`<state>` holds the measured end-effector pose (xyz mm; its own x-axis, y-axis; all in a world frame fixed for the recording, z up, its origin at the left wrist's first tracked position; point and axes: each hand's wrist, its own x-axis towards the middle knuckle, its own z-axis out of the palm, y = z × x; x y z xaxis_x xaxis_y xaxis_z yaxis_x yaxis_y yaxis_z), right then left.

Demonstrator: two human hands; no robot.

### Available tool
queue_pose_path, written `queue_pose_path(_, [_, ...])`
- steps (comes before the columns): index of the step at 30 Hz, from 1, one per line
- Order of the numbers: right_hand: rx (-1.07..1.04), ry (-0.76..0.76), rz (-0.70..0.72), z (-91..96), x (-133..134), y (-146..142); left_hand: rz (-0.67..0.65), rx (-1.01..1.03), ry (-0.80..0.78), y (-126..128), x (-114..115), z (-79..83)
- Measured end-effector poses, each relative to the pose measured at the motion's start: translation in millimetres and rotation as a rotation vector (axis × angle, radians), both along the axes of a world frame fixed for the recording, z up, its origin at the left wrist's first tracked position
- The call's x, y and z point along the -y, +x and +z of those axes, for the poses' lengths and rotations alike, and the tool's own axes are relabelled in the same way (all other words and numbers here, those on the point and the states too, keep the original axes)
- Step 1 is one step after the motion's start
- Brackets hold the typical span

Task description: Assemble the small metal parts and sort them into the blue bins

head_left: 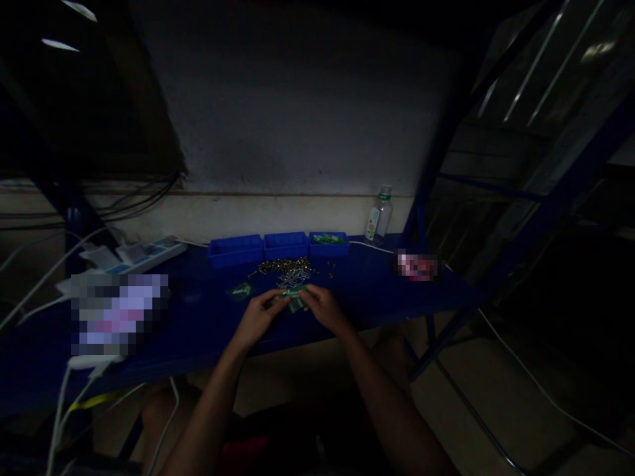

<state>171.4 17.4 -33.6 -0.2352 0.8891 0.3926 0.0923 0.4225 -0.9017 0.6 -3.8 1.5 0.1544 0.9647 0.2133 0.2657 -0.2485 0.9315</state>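
Note:
Near the front edge of the blue table, a small green plastic bag [296,303] is pinched between both hands. My left hand [260,316] grips its left side, thumb and fingers closed. On its right side, my right hand [322,307] also has closed fingers. What lies inside the bag is too dark to make out. Just beyond the hands sit a heap of silver screws [294,276] and a pile of brass-coloured fittings [282,265]. Another small green bag [241,289] lies to the left of my left hand.
Three blue bins [235,250] line the table's back; the right bin [329,250] holds green bags. A clear bottle [380,218] stands behind on the right. A power strip [149,254] with cables lies at the left. Blurred-out objects lie at both sides of the blue table [198,330].

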Motion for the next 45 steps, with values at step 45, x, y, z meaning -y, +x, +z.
queue_pose_path(45, [-0.118,-0.089,-0.047,-2.9,-8,2,0.074,0.077,-0.092,-4,-8,-9.5])
